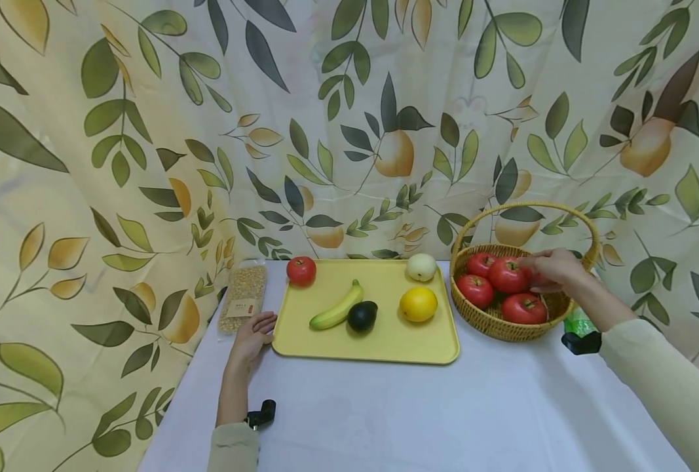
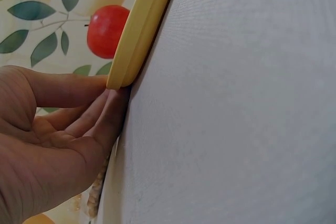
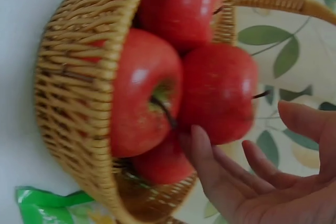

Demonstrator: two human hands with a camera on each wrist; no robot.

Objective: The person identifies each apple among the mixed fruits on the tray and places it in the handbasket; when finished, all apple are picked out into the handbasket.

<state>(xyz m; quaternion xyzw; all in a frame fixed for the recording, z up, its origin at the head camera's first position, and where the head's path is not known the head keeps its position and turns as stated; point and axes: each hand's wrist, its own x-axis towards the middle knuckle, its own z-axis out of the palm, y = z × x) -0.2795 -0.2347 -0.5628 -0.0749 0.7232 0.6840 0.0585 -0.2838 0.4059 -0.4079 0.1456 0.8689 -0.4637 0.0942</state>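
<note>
My left hand (image 1: pixel 253 335) is at the near left corner of a yellow tray (image 1: pixel 378 347). In the left wrist view its thumb lies against the tray's rim (image 2: pixel 137 45), with the fingers under the edge. My right hand (image 1: pixel 555 270) reaches into a wicker basket (image 1: pixel 502 328) of several red apples. Its fingers (image 3: pixel 207 156) touch or almost touch the upper apple (image 3: pixel 218 93), while the thumb stands apart from it. On the tray lie a red apple (image 1: pixel 301 271), a banana (image 1: pixel 334 313), a dark avocado (image 1: pixel 362 316), a yellow lemon-like fruit (image 1: pixel 418 304) and a pale round fruit (image 1: pixel 422 267).
A clear bag of grains or beans (image 1: pixel 245 285) lies left of the tray. Behind the basket's right side sits a green packet (image 1: pixel 579 322). The basket's handle (image 1: pixel 526 204) arches above the apples. A leaf-patterned curtain (image 1: pixel 349 131) hangs behind the white-covered table (image 1: pixel 384 419).
</note>
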